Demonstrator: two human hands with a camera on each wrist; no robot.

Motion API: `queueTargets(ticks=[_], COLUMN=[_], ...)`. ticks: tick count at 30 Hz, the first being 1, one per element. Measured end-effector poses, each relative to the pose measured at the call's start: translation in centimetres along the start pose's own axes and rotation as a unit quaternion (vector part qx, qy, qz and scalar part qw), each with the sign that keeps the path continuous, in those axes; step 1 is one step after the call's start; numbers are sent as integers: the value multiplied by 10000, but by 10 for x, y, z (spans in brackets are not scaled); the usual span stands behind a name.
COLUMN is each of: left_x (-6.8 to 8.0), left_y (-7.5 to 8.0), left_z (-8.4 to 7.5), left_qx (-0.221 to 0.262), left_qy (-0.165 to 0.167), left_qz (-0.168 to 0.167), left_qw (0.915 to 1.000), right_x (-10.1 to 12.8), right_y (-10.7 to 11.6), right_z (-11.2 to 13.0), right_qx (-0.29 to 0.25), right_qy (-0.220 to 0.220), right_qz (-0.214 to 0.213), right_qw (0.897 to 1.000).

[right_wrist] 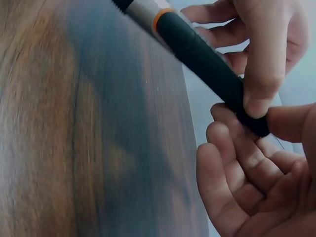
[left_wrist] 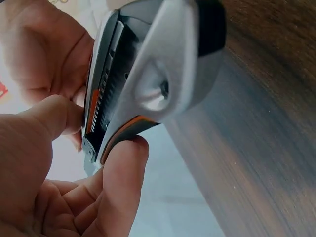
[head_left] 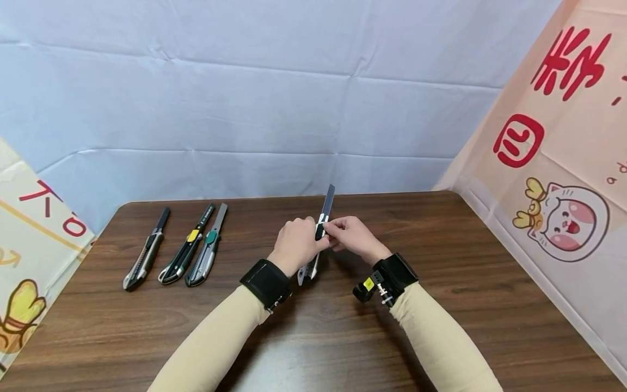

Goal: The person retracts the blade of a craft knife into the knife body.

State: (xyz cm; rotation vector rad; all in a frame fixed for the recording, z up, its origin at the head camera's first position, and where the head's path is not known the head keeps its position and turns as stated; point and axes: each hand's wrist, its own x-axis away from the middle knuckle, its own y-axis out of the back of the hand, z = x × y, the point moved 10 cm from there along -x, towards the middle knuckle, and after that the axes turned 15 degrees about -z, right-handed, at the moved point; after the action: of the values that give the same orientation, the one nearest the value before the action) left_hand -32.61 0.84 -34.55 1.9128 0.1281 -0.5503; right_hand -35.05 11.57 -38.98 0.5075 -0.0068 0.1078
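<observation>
A silver and dark utility knife with orange trim is held above the table, its long blade pointing away from me. My left hand grips the front part of its handle between thumb and fingers. From the other side, my right hand pinches the front end of the handle near the blade's base. In the right wrist view, the right fingers curl beneath the dark grip, and the left hand holds it from above. Both hands hide where the blade enters the handle.
Three other utility knives lie side by side at the table's left: a grey one, one with a yellow slider and one with a green slider. Behind the wooden table hangs a pale cloth.
</observation>
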Motion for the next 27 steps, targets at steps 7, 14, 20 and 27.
queueTargets(ticks=[7, 14, 20, 27], left_x=[7, 20, 49, 62], left_y=[-2, -13, -34, -46], left_z=[3, 14, 16, 10], left_qx=[354, 1616, 3609, 4598], left_qy=[22, 153, 1045, 1304], left_qz=[97, 1134, 2909, 3390], left_qw=[9993, 9802, 8799, 8104], right_x=[-1, 0, -2, -4], right_y=[2, 9, 11, 7], right_z=[0, -1, -3, -2], right_qx=[-87, -305, -456, -634], right_qy=[7, -77, -133, -240], right_qz=[-204, -382, -387, -312], right_qw=[9998, 9988, 9981, 9972])
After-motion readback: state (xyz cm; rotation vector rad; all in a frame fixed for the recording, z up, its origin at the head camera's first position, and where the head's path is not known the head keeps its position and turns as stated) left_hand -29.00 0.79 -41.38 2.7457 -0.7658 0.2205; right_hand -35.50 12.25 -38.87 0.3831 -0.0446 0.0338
